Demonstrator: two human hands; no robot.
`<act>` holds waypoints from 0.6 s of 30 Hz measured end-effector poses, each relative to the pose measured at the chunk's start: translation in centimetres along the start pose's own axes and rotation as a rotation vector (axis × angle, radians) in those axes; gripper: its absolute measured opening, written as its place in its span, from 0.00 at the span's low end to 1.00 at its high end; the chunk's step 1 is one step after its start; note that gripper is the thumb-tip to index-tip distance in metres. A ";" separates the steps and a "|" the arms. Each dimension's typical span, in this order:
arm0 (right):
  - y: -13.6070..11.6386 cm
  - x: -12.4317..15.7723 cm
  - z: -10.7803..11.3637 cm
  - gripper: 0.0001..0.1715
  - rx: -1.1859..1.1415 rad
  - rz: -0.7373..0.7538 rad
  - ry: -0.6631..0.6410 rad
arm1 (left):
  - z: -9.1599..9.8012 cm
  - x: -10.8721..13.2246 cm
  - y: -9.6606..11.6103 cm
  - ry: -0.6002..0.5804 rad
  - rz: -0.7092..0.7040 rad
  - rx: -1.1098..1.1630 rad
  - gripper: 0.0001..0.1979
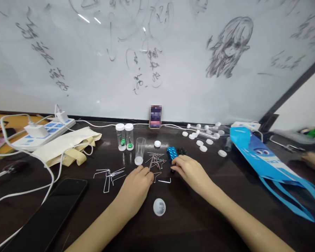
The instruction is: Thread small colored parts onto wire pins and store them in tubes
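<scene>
My left hand (137, 184) rests on the dark table with its fingers curled together beside a pile of thin metal pins (157, 161). A slim grey pointed piece (151, 163) sticks out past its fingertips; what the fingers grip is hidden. My right hand (190, 170) is closed in a pinch beside a cluster of shiny blue balls (172, 153) and small black pieces (182, 151). A small dark thing (172, 171) shows at its fingertips, too small to name. Near the hands are an open clear tube (140, 148), an L-shaped hex key (165, 181) and a white cup-like piece (159, 207).
Two capped tubes (125, 136) with green pieces stand behind. Several hex keys (110, 175) lie left, white caps (203, 148) right. A black phone (49, 213), white cables, a power strip (52, 131) and a blue bag (262, 157) flank the table. Another person's hand (313, 161) is blurred at right.
</scene>
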State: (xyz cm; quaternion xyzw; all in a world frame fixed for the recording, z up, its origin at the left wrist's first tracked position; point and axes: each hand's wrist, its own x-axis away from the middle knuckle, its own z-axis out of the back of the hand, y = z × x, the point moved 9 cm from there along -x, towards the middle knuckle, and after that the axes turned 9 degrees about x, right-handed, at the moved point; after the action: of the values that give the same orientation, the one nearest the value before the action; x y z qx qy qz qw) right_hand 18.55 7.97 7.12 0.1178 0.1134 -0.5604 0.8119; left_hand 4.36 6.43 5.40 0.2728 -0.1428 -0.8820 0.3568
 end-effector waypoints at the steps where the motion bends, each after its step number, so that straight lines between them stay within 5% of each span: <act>1: 0.1 0.1 -0.4 0.02 0.022 -0.007 -0.017 | -0.3 0.1 0.0 0.003 -0.006 -0.013 0.13; 7: -1.2 0.5 -1.7 0.02 -0.027 0.018 -0.046 | -0.4 0.3 -1.7 -0.059 0.089 0.078 0.11; 10: -3.7 0.8 -0.8 0.05 -0.235 0.103 0.000 | 0.1 0.1 -3.0 -0.107 0.163 0.187 0.07; 14: -7.4 1.5 -1.4 0.06 -0.355 0.273 -0.105 | -0.9 0.5 -4.2 -0.228 0.255 0.316 0.07; 18: -6.4 1.1 -1.7 0.08 -0.461 0.238 -0.059 | -1.9 0.9 -4.6 -0.244 0.314 0.385 0.09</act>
State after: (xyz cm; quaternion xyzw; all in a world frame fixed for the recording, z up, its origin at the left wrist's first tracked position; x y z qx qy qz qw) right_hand 12.85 5.36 4.78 -0.0742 0.1997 -0.4234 0.8805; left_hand 2.39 8.93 1.49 0.2017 -0.3903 -0.7988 0.4109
